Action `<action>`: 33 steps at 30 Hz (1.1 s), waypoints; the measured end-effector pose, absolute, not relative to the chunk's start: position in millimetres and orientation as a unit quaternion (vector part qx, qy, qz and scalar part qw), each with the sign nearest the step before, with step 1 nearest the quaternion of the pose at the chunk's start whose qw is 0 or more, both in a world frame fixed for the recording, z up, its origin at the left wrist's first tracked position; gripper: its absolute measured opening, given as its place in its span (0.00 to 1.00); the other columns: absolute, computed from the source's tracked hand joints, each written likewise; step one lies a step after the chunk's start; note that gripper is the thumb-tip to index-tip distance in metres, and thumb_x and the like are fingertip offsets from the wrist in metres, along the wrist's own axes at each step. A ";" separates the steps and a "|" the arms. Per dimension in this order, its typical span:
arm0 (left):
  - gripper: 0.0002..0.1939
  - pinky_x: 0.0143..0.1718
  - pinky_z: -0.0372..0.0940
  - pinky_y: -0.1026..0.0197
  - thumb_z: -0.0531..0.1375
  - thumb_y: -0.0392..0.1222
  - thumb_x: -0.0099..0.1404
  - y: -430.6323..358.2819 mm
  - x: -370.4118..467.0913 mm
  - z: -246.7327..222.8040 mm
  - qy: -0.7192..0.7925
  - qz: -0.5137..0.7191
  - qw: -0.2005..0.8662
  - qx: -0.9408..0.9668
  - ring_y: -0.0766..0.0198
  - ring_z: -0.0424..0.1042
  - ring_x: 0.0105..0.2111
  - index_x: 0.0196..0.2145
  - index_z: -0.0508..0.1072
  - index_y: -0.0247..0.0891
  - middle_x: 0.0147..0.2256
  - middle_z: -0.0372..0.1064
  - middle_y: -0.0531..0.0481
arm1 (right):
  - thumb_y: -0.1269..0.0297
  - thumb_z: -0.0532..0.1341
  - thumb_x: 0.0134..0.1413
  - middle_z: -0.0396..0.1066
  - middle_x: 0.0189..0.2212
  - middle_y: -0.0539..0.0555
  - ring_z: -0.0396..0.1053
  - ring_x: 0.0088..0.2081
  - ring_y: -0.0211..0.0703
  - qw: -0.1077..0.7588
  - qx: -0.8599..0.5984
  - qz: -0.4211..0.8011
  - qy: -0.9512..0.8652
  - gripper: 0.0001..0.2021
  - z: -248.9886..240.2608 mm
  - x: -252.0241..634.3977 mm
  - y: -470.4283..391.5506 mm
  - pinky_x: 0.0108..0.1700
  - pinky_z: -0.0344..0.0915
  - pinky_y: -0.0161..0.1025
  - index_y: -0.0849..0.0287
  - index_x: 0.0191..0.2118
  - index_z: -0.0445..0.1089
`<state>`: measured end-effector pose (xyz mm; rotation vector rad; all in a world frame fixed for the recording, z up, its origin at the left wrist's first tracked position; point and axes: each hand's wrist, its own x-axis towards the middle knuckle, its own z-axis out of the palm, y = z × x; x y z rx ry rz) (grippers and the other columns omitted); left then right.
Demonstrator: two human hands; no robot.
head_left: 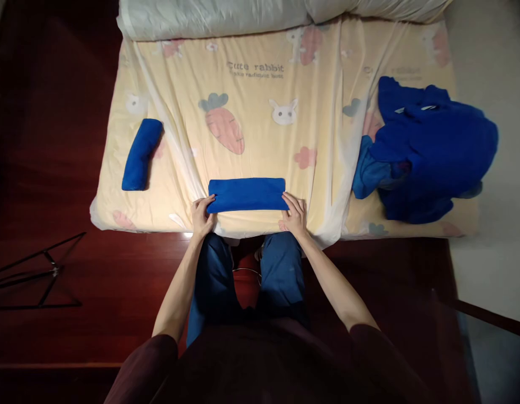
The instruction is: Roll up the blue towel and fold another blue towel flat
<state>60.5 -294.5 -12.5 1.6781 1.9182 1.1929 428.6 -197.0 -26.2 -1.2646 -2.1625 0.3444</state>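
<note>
A blue cloth (246, 194), folded into a long flat strip, lies near the front edge of the bed (264, 134). My left hand (202, 216) grips its left end with fingers curled over the corner. At the strip's right end my right hand (294, 215) holds the other corner. A rolled blue cloth (141, 153) lies apart at the bed's left side.
A loose pile of blue clothes (428, 151) sits on the bed's right side. Pale pillows (213, 17) line the far edge. Dark red wooden floor (49, 168) surrounds the bed, with a black metal stand (36, 275) at the left.
</note>
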 end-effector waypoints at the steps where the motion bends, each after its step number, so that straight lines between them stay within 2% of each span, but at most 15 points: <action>1: 0.20 0.62 0.61 0.39 0.57 0.55 0.73 -294.3 60.6 -12.0 0.673 0.420 0.164 0.586 0.47 0.67 0.56 0.54 0.75 0.42 0.56 0.75 0.40 | 0.74 0.55 0.61 0.73 0.61 0.58 0.71 0.59 0.52 0.303 -0.476 0.132 -0.815 0.26 -25.7 428.9 -197.0 0.61 0.66 0.55 0.54 0.64 0.70; 6: 0.21 0.59 0.65 0.42 0.56 0.58 0.74 -294.4 61.2 -12.6 0.681 0.448 0.170 0.553 0.48 0.69 0.54 0.53 0.77 0.43 0.50 0.74 0.39 | 0.71 0.52 0.66 0.77 0.55 0.58 0.73 0.56 0.51 0.345 -0.474 0.142 -0.798 0.19 -27.7 430.2 -196.8 0.60 0.69 0.54 0.56 0.58 0.72; 9: 0.22 0.57 0.67 0.45 0.56 0.61 0.74 -295.5 59.5 -18.1 0.695 0.463 0.168 0.524 0.50 0.71 0.52 0.50 0.77 0.41 0.46 0.71 0.40 | 0.62 0.54 0.69 0.78 0.48 0.60 0.74 0.52 0.51 0.376 -0.502 0.141 -0.766 0.14 -36.2 432.0 -197.2 0.55 0.73 0.51 0.57 0.53 0.73; 12: 0.24 0.53 0.68 0.47 0.56 0.62 0.74 -296.8 57.5 -25.0 0.707 0.468 0.163 0.504 0.52 0.72 0.47 0.51 0.75 0.40 0.44 0.69 0.42 | 0.54 0.55 0.70 0.77 0.45 0.62 0.76 0.46 0.51 0.390 -0.540 0.165 -0.727 0.16 -46.4 433.4 -198.8 0.49 0.76 0.48 0.58 0.53 0.72; 15: 0.24 0.49 0.69 0.50 0.56 0.61 0.74 -297.5 57.2 -30.0 0.711 0.474 0.174 0.489 0.54 0.72 0.45 0.54 0.73 0.40 0.43 0.69 0.42 | 0.51 0.55 0.70 0.77 0.40 0.61 0.77 0.39 0.48 0.402 -0.554 0.216 -0.697 0.20 -51.5 432.4 -200.2 0.43 0.76 0.45 0.60 0.56 0.69; 18: 0.24 0.44 0.70 0.54 0.56 0.60 0.74 -297.0 58.5 -32.4 0.710 0.485 0.199 0.470 0.57 0.73 0.41 0.56 0.71 0.40 0.41 0.70 0.44 | 0.50 0.56 0.69 0.73 0.30 0.54 0.72 0.29 0.44 0.410 -0.563 0.239 -0.677 0.21 -49.4 429.0 -199.6 0.35 0.74 0.42 0.61 0.56 0.68; 20: 0.24 0.42 0.70 0.56 0.57 0.60 0.74 -296.0 59.5 -32.5 0.710 0.489 0.210 0.462 0.59 0.72 0.38 0.56 0.71 0.40 0.39 0.71 0.45 | 0.49 0.57 0.69 0.70 0.27 0.51 0.68 0.26 0.42 0.414 -0.571 0.247 -0.665 0.21 -45.6 426.3 -198.1 0.32 0.71 0.40 0.61 0.56 0.67; 27: 0.21 0.38 0.68 0.61 0.59 0.58 0.73 -292.1 62.1 -29.9 0.720 0.491 0.209 0.443 0.62 0.71 0.34 0.53 0.72 0.39 0.36 0.71 0.48 | 0.50 0.57 0.68 0.67 0.24 0.48 0.65 0.24 0.38 0.418 -0.579 0.288 -0.638 0.17 -32.5 420.4 -194.8 0.29 0.67 0.37 0.59 0.50 0.68; 33: 0.19 0.39 0.69 0.60 0.58 0.57 0.74 -291.7 62.1 -30.0 0.728 0.490 0.184 0.444 0.62 0.72 0.35 0.51 0.74 0.39 0.36 0.72 0.47 | 0.52 0.58 0.67 0.64 0.22 0.46 0.60 0.23 0.36 0.428 -0.583 0.275 -0.633 0.14 -30.6 419.2 -196.3 0.28 0.62 0.36 0.57 0.46 0.68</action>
